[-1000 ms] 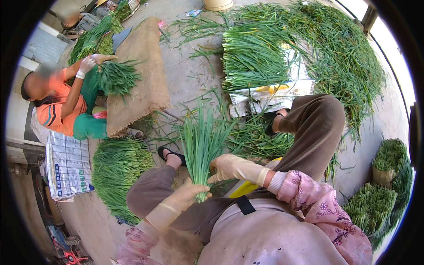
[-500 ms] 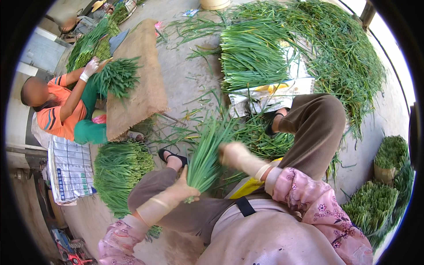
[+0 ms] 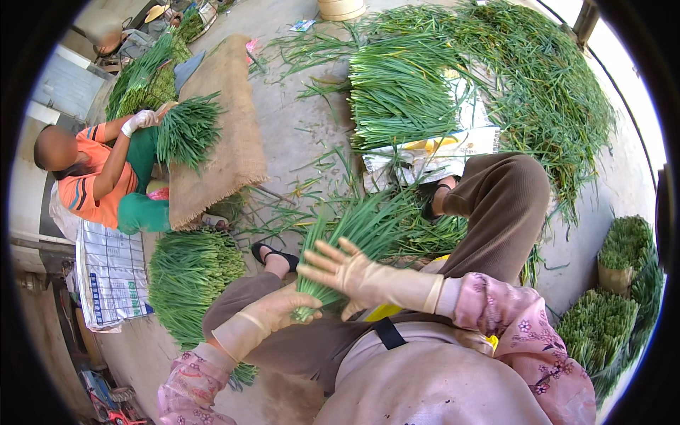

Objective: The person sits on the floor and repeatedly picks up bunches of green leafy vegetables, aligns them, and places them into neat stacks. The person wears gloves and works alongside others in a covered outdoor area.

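Note:
A bunch of long green chives rests above my lap, its pale cut ends near my knee and its leaf tips pointing away to the upper right. My left hand, in a cream rubber glove, is closed around the bunch near the cut ends. Over the near part of the stems lies my right hand, gloved the same way, its fingers spread and stretched out. It appears to touch the leaves, and it covers part of the bunch.
Stacked chives lie on a white sack ahead, beside a large loose heap. Tied bundles stand at right, another pile at left. A co-worker in orange holds chives over burlap.
My right hand, blurred and beside the leaves before, has moved left and nearer, and its fingers have spread over the stems. The leaf tips have swung to the right. My left hand keeps its hold.

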The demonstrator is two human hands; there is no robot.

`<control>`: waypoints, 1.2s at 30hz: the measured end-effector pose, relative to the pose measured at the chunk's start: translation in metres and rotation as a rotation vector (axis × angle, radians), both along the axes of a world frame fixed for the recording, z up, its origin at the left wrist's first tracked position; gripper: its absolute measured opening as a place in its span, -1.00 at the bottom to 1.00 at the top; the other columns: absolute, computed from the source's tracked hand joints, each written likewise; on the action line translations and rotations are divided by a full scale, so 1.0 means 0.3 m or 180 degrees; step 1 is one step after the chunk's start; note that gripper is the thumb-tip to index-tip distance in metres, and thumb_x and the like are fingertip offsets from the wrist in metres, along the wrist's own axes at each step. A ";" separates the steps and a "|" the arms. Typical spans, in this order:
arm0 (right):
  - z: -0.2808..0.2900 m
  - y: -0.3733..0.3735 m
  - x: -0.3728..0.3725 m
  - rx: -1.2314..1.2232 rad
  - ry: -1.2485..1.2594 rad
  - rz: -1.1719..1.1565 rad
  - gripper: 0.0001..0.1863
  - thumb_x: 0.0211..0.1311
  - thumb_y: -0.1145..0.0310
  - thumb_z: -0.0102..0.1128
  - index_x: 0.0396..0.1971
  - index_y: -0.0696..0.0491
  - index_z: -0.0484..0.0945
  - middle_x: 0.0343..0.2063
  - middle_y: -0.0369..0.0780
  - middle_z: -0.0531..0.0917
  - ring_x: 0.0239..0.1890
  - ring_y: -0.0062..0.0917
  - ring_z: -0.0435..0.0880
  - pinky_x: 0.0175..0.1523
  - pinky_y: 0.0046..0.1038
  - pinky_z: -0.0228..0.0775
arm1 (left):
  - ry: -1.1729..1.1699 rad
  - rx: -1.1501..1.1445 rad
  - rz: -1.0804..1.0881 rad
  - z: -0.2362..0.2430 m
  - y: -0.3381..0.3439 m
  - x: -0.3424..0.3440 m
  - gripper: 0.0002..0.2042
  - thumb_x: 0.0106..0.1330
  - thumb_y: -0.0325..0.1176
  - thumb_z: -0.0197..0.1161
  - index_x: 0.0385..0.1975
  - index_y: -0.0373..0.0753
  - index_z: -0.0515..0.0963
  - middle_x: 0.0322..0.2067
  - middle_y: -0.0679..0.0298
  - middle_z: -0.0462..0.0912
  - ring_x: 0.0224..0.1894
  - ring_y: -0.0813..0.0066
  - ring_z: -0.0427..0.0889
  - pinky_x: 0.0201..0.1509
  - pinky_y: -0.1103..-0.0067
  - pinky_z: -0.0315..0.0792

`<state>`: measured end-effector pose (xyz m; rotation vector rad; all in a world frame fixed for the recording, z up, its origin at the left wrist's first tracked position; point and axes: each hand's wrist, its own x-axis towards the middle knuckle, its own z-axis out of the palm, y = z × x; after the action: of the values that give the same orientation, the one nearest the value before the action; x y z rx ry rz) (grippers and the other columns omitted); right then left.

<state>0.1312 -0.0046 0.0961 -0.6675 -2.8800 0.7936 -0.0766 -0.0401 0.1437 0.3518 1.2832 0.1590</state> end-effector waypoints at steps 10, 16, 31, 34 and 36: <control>-0.057 -0.011 -0.075 0.0073 0.1574 0.0670 0.22 -0.43 -0.13 0.43 0.33 -0.09 -0.03 0.29 -0.15 0.14 0.39 -0.25 -0.06 0.33 0.05 -0.32 | -0.0084 -0.0123 -0.0665 0.102 -0.037 0.032 -0.71 0.12 -0.45 0.27 -0.16 -0.35 0.45 -0.39 0.20 0.57 -0.39 0.45 0.61 -0.33 0.59 0.53; -0.097 -0.056 -0.073 -0.0546 0.1996 0.0570 0.07 -0.23 0.10 0.40 0.30 0.06 -0.02 -0.07 -0.06 0.45 0.05 -0.19 0.42 0.09 -0.18 0.23 | 0.0000 -0.0375 -0.0144 0.076 -0.080 0.036 -0.68 0.20 -0.35 0.21 -0.07 -0.25 0.38 -0.27 0.22 0.53 -0.39 0.36 0.60 -0.42 0.59 0.53; 0.052 0.240 -0.069 -0.2272 0.2780 -0.0731 -0.45 -0.02 0.34 0.31 0.00 0.07 0.30 -0.27 -0.24 0.56 -0.31 -0.51 0.55 -0.21 -0.48 0.46 | 0.0357 0.3635 0.0111 0.180 0.216 -0.040 0.04 0.03 0.05 0.37 0.35 -0.23 -0.22 0.22 -0.10 0.20 0.03 0.24 0.50 0.06 0.49 0.42; 0.138 0.243 -0.144 -0.3396 0.2901 -0.0045 -0.47 -0.03 0.34 0.31 -0.03 0.11 0.33 -0.27 -0.27 0.51 -0.25 -0.64 0.47 -0.20 -0.54 0.39 | -0.0700 0.3624 0.0626 0.213 0.265 0.043 0.09 -0.01 -0.02 0.42 0.35 -0.21 -0.27 0.23 -0.08 0.20 0.13 0.22 0.42 0.19 0.41 0.29; 0.155 0.264 -0.150 -0.3239 0.2736 0.0177 -0.48 0.05 0.17 0.27 -0.06 0.12 0.34 -0.35 -0.23 0.51 -0.38 -0.57 0.49 -0.32 -0.52 0.41 | -0.0946 0.3430 0.0762 0.209 0.302 0.034 -0.12 0.00 -0.17 0.44 0.28 -0.27 0.05 0.03 0.00 0.41 0.16 0.19 0.38 0.27 0.34 0.19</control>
<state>0.0862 0.0745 0.1425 -0.1669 -1.6117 1.9545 -0.0664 0.0503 0.2065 1.0424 0.8420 1.0828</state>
